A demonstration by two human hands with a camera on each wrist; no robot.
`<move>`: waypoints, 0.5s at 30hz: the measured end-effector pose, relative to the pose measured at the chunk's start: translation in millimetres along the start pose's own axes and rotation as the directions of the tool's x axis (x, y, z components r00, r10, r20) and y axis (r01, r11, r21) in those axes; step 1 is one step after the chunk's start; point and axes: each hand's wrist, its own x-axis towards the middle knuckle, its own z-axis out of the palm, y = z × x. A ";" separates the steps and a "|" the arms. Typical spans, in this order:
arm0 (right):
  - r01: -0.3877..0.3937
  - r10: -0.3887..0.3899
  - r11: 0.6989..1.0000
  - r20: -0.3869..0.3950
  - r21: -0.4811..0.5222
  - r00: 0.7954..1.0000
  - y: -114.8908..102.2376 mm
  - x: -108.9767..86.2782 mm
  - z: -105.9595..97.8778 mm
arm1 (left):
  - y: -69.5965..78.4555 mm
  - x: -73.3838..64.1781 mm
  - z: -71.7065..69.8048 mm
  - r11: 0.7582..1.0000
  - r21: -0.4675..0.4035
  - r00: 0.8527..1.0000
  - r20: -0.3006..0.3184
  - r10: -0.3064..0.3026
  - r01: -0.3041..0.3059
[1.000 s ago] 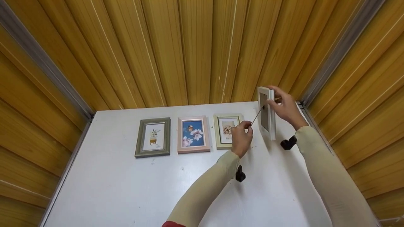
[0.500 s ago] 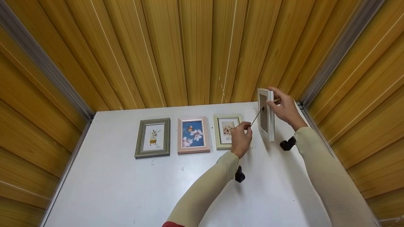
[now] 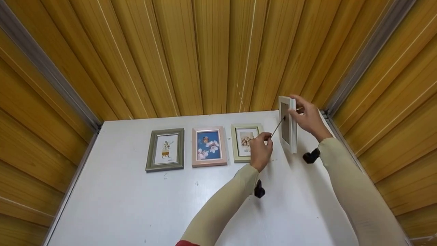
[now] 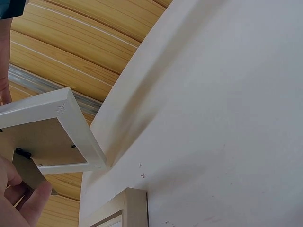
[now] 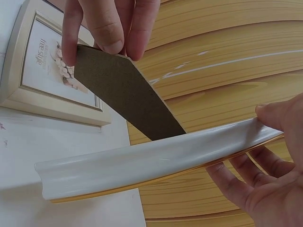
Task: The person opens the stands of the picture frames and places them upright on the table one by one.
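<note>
My right hand (image 3: 309, 116) grips a white picture frame (image 3: 293, 131) by its side edge and holds it upright on the right. The frame's brown backing board (image 4: 45, 139) faces left. From that backing sticks out a flat brown stand leg (image 5: 125, 94), joined by a small black hinge (image 4: 22, 152). Finger and thumb of my left hand (image 3: 261, 152) pinch the free end of this leg. In the right wrist view, the frame's white moulding (image 5: 151, 161) shows edge-on, and its front is turned away from the head view.
A cream picture frame (image 3: 241, 159) lies partly behind the left hand. Further left are a pink picture frame (image 3: 195, 147) and a grey-green picture frame (image 3: 152, 150). They lie on a white surface (image 3: 136, 205) bounded by wood-look panels (image 3: 211, 54).
The white frame and the right hand have dipped very slightly in the head view. Both grips stay the same, with the stand leg still swung out.
</note>
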 end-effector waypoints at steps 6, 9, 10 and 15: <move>0.028 -0.028 1.000 -0.017 -0.012 0.999 0.1 -0.3 -1.0 | 1.9 -0.2 -1.0 1.000 -0.001 1.000 0.007 -0.010 0.010; 0.030 -0.030 0.999 -0.020 -0.012 0.999 -0.2 0.4 -1.6 | 3.2 0.1 -1.0 1.000 -0.004 1.000 0.013 -0.029 0.029; 0.030 -0.031 0.999 -0.020 -0.013 0.999 -0.4 0.7 -1.8 | 3.8 0.1 -1.0 0.999 -0.004 0.999 0.014 -0.034 0.034; 0.011 -0.011 1.000 -0.021 -0.012 1.000 -1.5 1.8 -3.3 | 8.2 -0.2 -0.3 0.999 0.000 0.999 0.010 -0.036 0.036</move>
